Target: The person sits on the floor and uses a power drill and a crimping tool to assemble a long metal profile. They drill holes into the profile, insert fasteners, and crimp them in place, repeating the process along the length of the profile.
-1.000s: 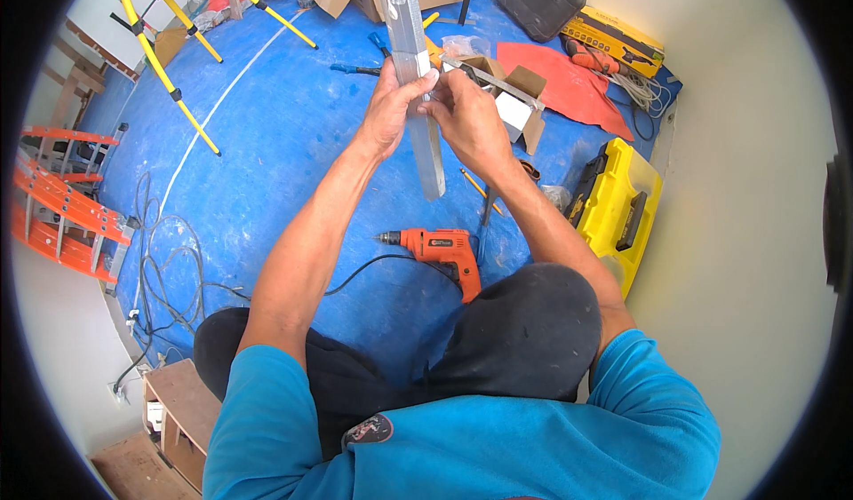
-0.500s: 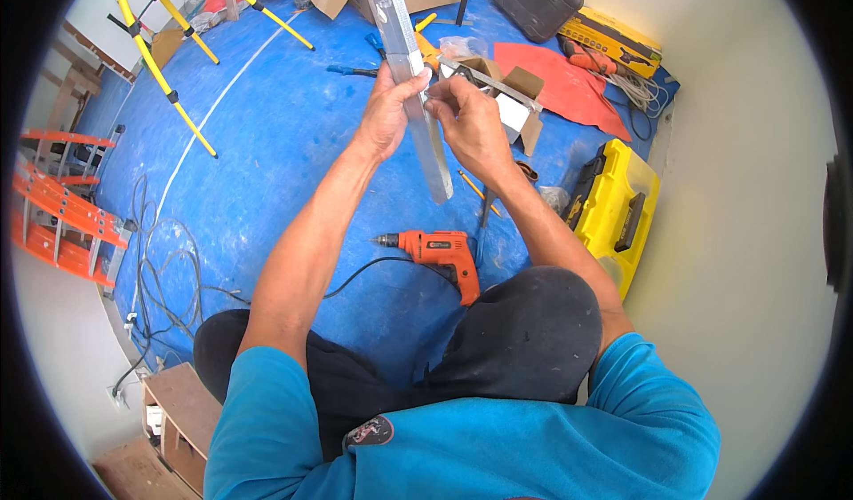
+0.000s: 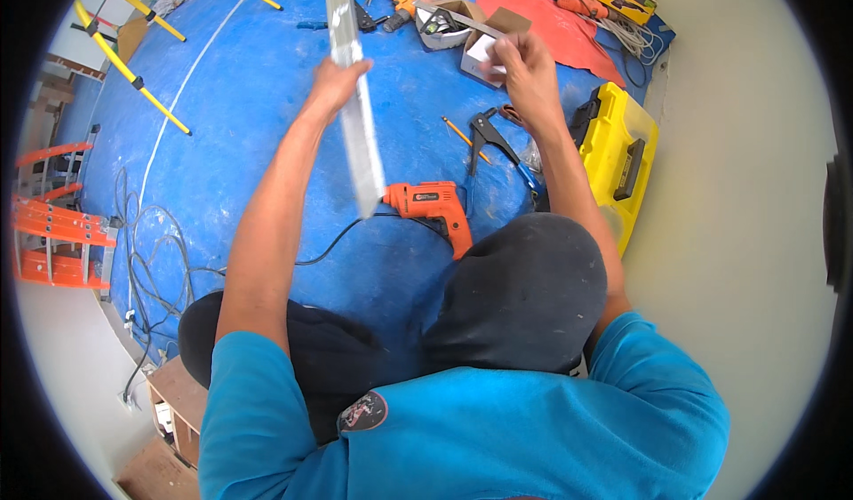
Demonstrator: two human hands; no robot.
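Observation:
My left hand is closed around a long silver metal channel, which tilts upright in front of me and is smeared by motion. Its lower end reaches down to the chuck end of an orange corded drill on the blue floor covering. Off to the right, my right hand is raised with thumb and fingers bent together; whatever is between them cannot be made out. Just beyond that hand are an open cardboard box and a thin grey strip lying across the boxes.
A black two-handled tool and a pencil lie right of centre. At right stands a yellow toolbox by the wall. Yellow tripod legs, an orange ladder and loose black cable occupy the left.
My right hand has left the metal channel and moved right toward the boxes. My left hand has carried the channel left and down, and the view has shifted.

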